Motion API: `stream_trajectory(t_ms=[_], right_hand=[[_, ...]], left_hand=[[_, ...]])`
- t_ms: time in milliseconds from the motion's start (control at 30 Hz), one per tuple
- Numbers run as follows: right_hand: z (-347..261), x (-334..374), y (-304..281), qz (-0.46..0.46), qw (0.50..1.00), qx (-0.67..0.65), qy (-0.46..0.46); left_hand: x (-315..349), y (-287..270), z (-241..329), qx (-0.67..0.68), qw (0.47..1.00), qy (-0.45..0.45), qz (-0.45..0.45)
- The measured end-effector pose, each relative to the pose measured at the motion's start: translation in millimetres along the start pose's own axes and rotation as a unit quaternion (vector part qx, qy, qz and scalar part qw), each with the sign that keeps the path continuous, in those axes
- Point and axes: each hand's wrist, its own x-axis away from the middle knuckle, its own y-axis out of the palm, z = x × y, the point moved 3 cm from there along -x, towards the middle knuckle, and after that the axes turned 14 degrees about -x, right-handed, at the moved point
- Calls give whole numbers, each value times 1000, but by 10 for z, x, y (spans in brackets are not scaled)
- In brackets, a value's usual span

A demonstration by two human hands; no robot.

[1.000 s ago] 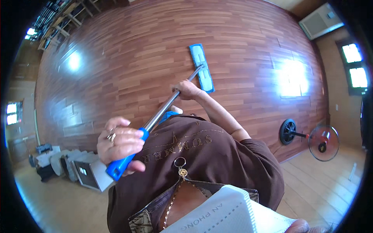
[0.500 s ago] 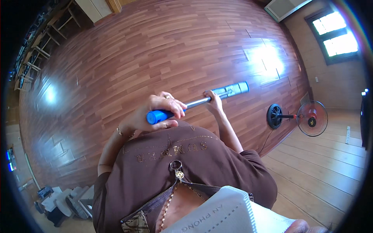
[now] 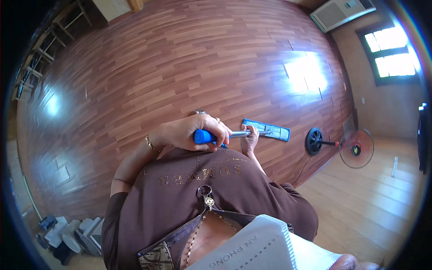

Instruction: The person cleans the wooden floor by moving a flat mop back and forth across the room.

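Note:
A flat mop (image 3: 239, 134) with a silver pole slants across in front of my chest. My left hand (image 3: 191, 129) is closed round its blue grip, whose rounded end points toward me. Farther down the pole, my right hand (image 3: 250, 140) has its fingers wrapped round the metal. Beyond the right hand lies the mop's flat rectangular head (image 3: 278, 131), pale blue-grey with a blue edge, over the wood floor. Whether its pad touches the boards I cannot tell.
Reddish-brown plank floor (image 3: 180, 58) spreads ahead. A standing fan (image 3: 355, 150) with a round black base (image 3: 313, 141) is at the right, its cord trailing on the floor. Wooden stools (image 3: 42, 51) line the far left; several grey and white items (image 3: 72, 234) stand behind at left.
The mop's head has swung down and nearer, and has turned to show its upper face. My left hand has shifted a little right with the grip; the right hand has lowered slightly.

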Motion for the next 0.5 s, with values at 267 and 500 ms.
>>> stream_trajectory(t_ms=[267,500], right_hand=[[-139,-831,408,-132,984,-23,-114],[-391,-1474,1151,-284,931,-22,-230]], left_hand=[[132,-346,-117,-44,994,-41,89],[415,-215,-39,-138,957,-47,251]])
